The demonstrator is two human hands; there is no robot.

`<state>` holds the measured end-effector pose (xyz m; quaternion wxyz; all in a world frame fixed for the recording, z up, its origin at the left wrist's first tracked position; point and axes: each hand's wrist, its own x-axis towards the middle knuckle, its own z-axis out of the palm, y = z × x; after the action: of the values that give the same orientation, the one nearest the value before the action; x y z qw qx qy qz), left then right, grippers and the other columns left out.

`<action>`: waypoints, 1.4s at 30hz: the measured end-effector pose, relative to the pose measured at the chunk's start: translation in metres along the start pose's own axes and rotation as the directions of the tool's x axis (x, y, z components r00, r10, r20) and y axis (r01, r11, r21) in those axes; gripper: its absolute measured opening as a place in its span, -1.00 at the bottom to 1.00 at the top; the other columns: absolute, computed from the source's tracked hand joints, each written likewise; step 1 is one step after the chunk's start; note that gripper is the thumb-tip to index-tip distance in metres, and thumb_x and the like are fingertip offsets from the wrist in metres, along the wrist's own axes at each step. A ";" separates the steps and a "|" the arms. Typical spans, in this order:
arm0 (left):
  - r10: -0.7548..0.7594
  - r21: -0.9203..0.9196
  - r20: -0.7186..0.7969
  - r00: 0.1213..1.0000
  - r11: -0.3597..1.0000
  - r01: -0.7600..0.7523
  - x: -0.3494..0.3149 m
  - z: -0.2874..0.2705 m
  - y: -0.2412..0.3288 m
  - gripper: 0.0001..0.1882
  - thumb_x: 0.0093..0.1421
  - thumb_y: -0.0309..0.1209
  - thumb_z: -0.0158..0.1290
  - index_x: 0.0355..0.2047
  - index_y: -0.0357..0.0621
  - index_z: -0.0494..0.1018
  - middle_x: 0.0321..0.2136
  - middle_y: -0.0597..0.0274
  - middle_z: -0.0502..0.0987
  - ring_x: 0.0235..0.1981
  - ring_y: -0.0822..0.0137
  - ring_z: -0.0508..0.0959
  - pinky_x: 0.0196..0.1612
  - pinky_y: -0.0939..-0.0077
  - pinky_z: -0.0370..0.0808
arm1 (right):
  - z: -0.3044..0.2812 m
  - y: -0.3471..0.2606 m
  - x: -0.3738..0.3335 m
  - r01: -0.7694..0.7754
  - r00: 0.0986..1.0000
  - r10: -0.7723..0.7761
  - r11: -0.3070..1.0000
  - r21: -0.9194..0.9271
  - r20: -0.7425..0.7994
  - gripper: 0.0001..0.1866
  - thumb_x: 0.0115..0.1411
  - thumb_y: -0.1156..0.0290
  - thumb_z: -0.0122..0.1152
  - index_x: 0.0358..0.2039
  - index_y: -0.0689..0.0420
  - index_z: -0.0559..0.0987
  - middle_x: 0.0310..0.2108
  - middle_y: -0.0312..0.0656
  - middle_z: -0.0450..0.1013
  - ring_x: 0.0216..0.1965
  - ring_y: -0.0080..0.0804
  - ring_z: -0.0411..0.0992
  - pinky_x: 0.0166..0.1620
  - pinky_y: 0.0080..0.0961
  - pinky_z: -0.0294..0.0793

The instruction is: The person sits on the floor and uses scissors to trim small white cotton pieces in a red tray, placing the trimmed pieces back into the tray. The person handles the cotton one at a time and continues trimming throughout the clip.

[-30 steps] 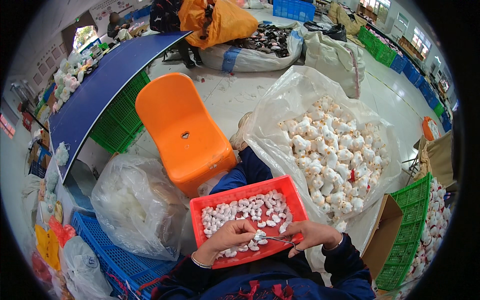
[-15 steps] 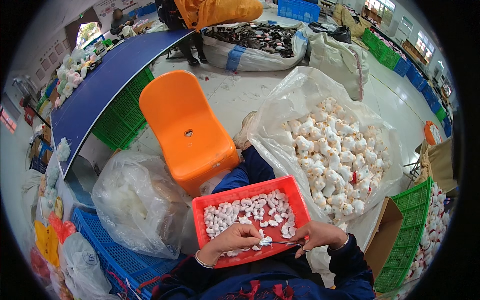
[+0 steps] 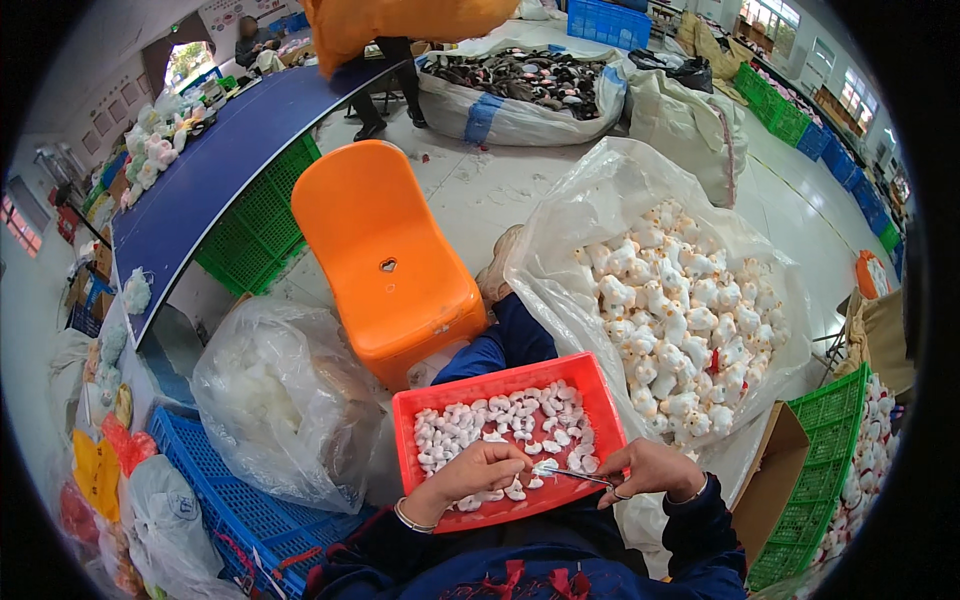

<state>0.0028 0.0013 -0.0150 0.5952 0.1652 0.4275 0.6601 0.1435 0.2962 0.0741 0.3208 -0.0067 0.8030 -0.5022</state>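
A red plastic tray (image 3: 402,425) sits at my lap, holding many small white curled fabric pieces (image 3: 450,432). Over its near side my left hand (image 3: 472,474) has thumb and forefinger pinched at the edge of one white fabric piece (image 3: 546,467). In my right hand (image 3: 655,470) are slim metal forceps (image 3: 585,476) with looped handles, their tip pointing left at that same piece. Whether the forceps' jaws grip the piece or are inside it is too small to tell.
An orange chair (image 3: 385,250) stands ahead. A clear sack (image 3: 560,255) of white plush shapes is at the right, a clear bag of stuffing (image 3: 270,400) at the left. Blue crate (image 3: 230,500), green crate (image 3: 815,470) and cardboard box (image 3: 775,455) flank me. Someone carries an orange sack (image 3: 400,25) beyond.
The forceps' tip and the white piece have moved slightly right and up, as has my left hand. In the background, the person with the orange sack has moved left.
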 end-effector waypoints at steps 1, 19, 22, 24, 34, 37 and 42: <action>-0.007 0.022 -0.042 0.999 1.000 0.008 0.000 0.001 0.001 -0.74 0.44 -0.38 0.03 0.01 -0.26 0.57 -0.34 0.37 0.60 -0.54 0.68 0.35 -0.47 0.76 0.31 | 0.001 -0.003 0.001 0.004 1.000 -0.004 1.000 0.017 -0.005 -0.56 0.07 0.10 0.57 -0.26 0.21 0.66 -0.61 -0.28 0.41 -0.53 -0.51 0.33 -0.39 -0.48 0.35; 0.061 0.020 -0.169 0.984 0.998 -0.059 0.001 0.023 0.009 -0.93 0.33 -0.49 0.16 -0.20 -0.20 0.55 -0.44 0.39 0.60 -0.52 0.69 0.47 -0.52 0.77 0.34 | 0.007 -0.009 0.024 0.019 0.996 -0.025 0.997 -0.069 -0.083 -0.55 -0.04 0.16 0.61 -0.25 0.21 0.68 -0.61 -0.13 0.41 -0.57 -0.34 0.38 -0.44 -0.37 0.34; 0.104 0.058 -0.208 0.973 0.994 -0.094 0.000 0.015 0.005 -0.93 0.31 -0.52 0.17 -0.21 -0.22 0.55 -0.41 0.38 0.58 -0.52 0.69 0.45 -0.50 0.77 0.35 | 0.002 -0.013 0.023 -0.026 0.999 0.024 0.998 -0.050 -0.042 -0.60 -0.03 0.22 0.59 -0.28 0.23 0.67 -0.63 -0.16 0.37 -0.58 -0.39 0.33 -0.45 -0.39 0.32; 0.058 0.044 -0.212 0.976 0.998 -0.049 -0.002 0.012 0.014 -0.94 0.29 -0.53 0.18 -0.25 -0.21 0.54 -0.43 0.40 0.56 -0.52 0.69 0.44 -0.50 0.76 0.35 | -0.001 -0.016 0.019 -0.087 0.996 0.087 0.996 -0.021 -0.024 -0.60 -0.04 0.24 0.59 -0.28 0.22 0.67 -0.63 -0.11 0.38 -0.58 -0.40 0.32 -0.44 -0.40 0.32; 0.136 0.281 -0.243 0.960 0.958 -0.065 0.007 0.023 0.022 -0.64 0.24 -0.61 0.13 0.06 -0.26 0.46 -0.05 0.20 0.56 -0.18 0.49 0.59 -0.14 0.56 0.57 | -0.015 -0.001 0.006 -0.122 0.990 0.112 0.985 -0.123 -0.083 -0.61 -0.08 0.21 0.59 -0.31 0.18 0.69 -0.61 -0.08 0.42 -0.58 -0.29 0.36 -0.45 -0.35 0.33; 0.148 0.326 -0.169 0.974 0.942 -0.086 0.012 0.033 0.017 -0.62 0.25 -0.60 0.13 0.09 -0.31 0.48 -0.09 0.16 0.59 -0.18 0.44 0.64 -0.10 0.53 0.59 | -0.009 -0.006 0.014 -0.116 0.992 0.110 0.988 -0.102 -0.062 -0.61 -0.07 0.19 0.58 -0.34 0.19 0.67 -0.63 -0.09 0.39 -0.59 -0.27 0.35 -0.45 -0.33 0.32; 0.043 0.295 -0.225 0.973 0.955 0.026 0.008 0.024 0.011 -0.83 0.25 -0.60 0.13 -0.15 -0.32 0.58 -0.36 0.24 0.63 -0.39 0.53 0.61 -0.28 0.66 0.54 | -0.005 -0.005 0.018 -0.103 0.995 0.103 0.989 -0.107 -0.007 -0.64 -0.03 0.21 0.56 -0.36 0.20 0.66 -0.65 -0.15 0.36 -0.59 -0.35 0.32 -0.45 -0.36 0.30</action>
<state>0.0113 0.0183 0.0055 0.5075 0.1769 0.5866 0.6058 0.1251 0.2917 0.0703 0.3452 0.0180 0.8282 -0.4411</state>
